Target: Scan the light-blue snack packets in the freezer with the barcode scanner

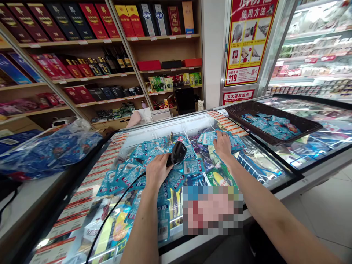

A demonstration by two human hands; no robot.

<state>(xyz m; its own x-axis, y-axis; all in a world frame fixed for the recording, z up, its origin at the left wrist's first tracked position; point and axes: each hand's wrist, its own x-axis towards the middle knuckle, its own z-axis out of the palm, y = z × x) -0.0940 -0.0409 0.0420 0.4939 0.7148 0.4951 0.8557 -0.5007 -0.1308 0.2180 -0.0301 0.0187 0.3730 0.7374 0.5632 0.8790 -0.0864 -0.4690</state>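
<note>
My left hand (156, 168) is closed around the handle of a black barcode scanner (178, 152), whose head points away to the right. A black cord (118, 200) trails from it toward the lower left. Farther right, my right hand (222, 143) has its fingers bent over a light-blue snack packet (206, 138) and seems to grip its edge; the fingertips are partly hidden. Many similar blue packets (132, 172) lie spread on the glass top of the freezer chest (286, 179), some overlapping, some with barcodes facing up.
A dark woven basket (275, 137) holding more blue packets stands on the freezer's right side. To the left, a clear plastic bag (52, 150) full of blue packets rests on a counter. Shelves of boxed bottles (71, 22) line the back, and a lit refrigerated display (316, 55) stands at right.
</note>
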